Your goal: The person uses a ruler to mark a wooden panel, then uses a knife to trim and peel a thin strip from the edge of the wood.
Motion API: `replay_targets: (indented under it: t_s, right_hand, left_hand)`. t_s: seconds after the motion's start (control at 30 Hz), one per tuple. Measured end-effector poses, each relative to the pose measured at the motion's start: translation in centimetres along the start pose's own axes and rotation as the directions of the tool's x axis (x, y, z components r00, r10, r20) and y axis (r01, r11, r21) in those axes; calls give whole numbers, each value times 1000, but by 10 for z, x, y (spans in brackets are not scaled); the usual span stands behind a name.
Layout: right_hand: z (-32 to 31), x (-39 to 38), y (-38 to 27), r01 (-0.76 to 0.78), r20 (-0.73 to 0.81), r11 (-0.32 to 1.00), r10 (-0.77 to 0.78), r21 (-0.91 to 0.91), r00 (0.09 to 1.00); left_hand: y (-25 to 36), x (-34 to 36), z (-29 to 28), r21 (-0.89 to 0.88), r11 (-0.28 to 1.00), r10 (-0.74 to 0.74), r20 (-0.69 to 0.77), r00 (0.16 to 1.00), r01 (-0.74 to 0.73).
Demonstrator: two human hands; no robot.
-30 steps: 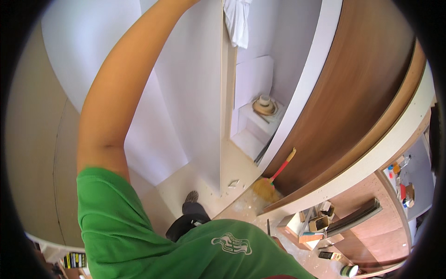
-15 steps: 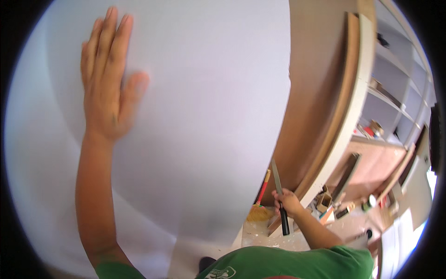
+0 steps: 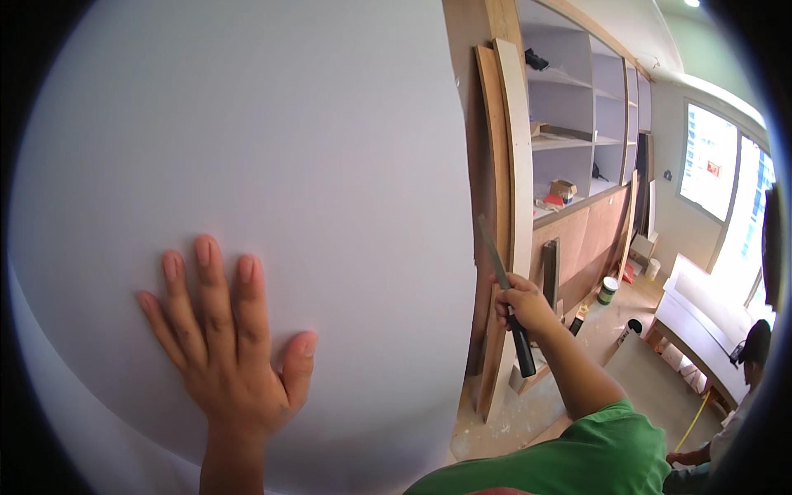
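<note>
A large pale white panel (image 3: 330,165) fills the left and middle of the view, its right edge slightly uneven. My left hand (image 3: 227,346) lies on its face, fingers spread and holding nothing. My right hand (image 3: 528,305) is closed round a long, narrow, flat metal tool (image 3: 496,253) with a black handle, like a file. The blade points upward beside the panel's right edge; whether it touches that edge I cannot tell. Behind it, long timber boards (image 3: 516,124) stand upright against a brown panel.
Open shelving (image 3: 561,76) runs along the back, holding boxes and dark items. A green can (image 3: 609,289) and black bucket are on the floor (image 3: 610,396). A white-topped workbench (image 3: 701,322) stands right, near a window. Another person (image 3: 747,388) is at the lower right edge.
The view has swung toward the panel and room on the right. My left hand now lies lower in the picture; my right hand with the tool has come up beside the panel's edge.
</note>
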State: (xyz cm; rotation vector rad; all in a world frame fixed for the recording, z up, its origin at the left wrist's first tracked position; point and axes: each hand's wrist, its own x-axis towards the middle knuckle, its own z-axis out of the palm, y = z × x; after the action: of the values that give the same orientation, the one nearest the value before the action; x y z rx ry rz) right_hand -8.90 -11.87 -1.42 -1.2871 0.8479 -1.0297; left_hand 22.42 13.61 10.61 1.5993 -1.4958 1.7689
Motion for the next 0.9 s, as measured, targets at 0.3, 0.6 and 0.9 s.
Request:
replay_targets:
  t_s: [0.3,0.6,0.9]
  right_hand:
    - [3,-29,-115,464,108,883,-455,-73,884]
    - [28,-70,-169,676,263,731,-638,-90,724]
    - [85,-136,-238,747,139,585,-750,-315,646]
  left_hand:
    - [0,1,-2,-17,1000,18,-10,1000,-18]
    - [-6,-3,-4,-120,991,51,-1,999,-51]
    - [-6,-3,-10,-316,947,64,-10,998,-63]
